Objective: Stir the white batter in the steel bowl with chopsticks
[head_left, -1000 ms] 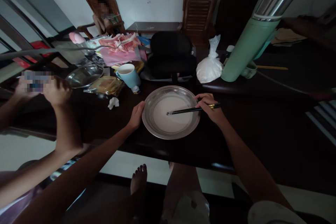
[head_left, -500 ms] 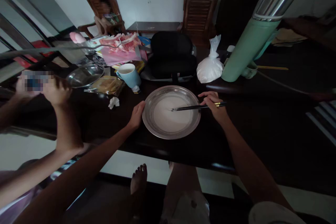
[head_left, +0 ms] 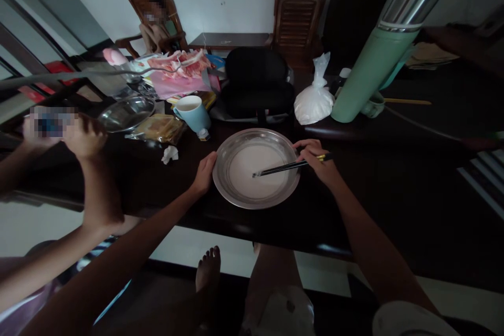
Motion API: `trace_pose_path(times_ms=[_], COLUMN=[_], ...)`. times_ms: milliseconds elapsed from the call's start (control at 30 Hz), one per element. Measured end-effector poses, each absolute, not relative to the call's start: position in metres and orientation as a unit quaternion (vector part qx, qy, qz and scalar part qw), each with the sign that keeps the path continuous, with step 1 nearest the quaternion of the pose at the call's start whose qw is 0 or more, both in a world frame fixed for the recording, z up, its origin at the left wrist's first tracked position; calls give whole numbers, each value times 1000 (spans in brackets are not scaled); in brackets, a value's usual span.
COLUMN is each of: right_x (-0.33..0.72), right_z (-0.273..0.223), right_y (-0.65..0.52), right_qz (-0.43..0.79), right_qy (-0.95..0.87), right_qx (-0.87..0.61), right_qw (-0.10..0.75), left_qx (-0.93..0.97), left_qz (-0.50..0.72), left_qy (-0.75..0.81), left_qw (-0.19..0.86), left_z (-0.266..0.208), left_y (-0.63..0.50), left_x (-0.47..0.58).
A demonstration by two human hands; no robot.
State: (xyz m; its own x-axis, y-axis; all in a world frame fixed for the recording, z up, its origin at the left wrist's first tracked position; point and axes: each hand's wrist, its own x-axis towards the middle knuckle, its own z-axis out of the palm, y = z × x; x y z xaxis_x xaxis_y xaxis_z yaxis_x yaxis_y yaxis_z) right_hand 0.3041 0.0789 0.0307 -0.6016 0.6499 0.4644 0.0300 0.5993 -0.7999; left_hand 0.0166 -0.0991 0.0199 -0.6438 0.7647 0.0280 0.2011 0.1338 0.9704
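Note:
A wide metal basin (head_left: 226,189) stands on the dark table, holding a pale, milky mixture (head_left: 255,160). At its left rim is my left hand (head_left: 205,172), fingers closed against the side to grip it. My right hand (head_left: 317,158) is closed around a pair of black chopsticks (head_left: 281,168) with gold bands, over the right rim. The chopstick tips reach into the mixture near the middle of the basin.
Behind the basin are a black bag (head_left: 256,84), a light blue mug (head_left: 192,114), a tied bag of white powder (head_left: 314,104) and a tall green thermos (head_left: 380,68). At left, another person's hands (head_left: 88,136) hold a blurred object. Raw meat (head_left: 185,65) lies farther back.
The chopsticks have swung slightly toward me and left, with my right hand shifting left to the rim. My left hand stays on the basin's side.

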Motion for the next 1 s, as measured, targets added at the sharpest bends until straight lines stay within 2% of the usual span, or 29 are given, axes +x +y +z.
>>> trace_pose_path(times_ms=[100, 267, 433, 633, 800, 1000], right_x=[302, 306, 303, 304, 302, 305], right_z=[31, 31, 31, 32, 30, 31], right_y=[78, 81, 78, 78, 78, 80], right_qz=[378, 386, 385, 408, 392, 398], right_qy=[-818, -795, -815, -778, -806, -776], right_qx=[-214, -230, -211, -235, -228, -242], right_qw=[376, 408, 379, 416, 381, 426], left_qx=[342, 347, 349, 346, 349, 351], left_qz=[564, 559, 555, 563, 563, 566], left_qy=[708, 710, 712, 705, 706, 702], left_qw=[251, 250, 251, 257, 252, 251], left_z=[21, 20, 19, 19, 19, 16], left_y=[-99, -99, -99, -99, -99, -99], left_x=[17, 17, 16, 17, 16, 15])
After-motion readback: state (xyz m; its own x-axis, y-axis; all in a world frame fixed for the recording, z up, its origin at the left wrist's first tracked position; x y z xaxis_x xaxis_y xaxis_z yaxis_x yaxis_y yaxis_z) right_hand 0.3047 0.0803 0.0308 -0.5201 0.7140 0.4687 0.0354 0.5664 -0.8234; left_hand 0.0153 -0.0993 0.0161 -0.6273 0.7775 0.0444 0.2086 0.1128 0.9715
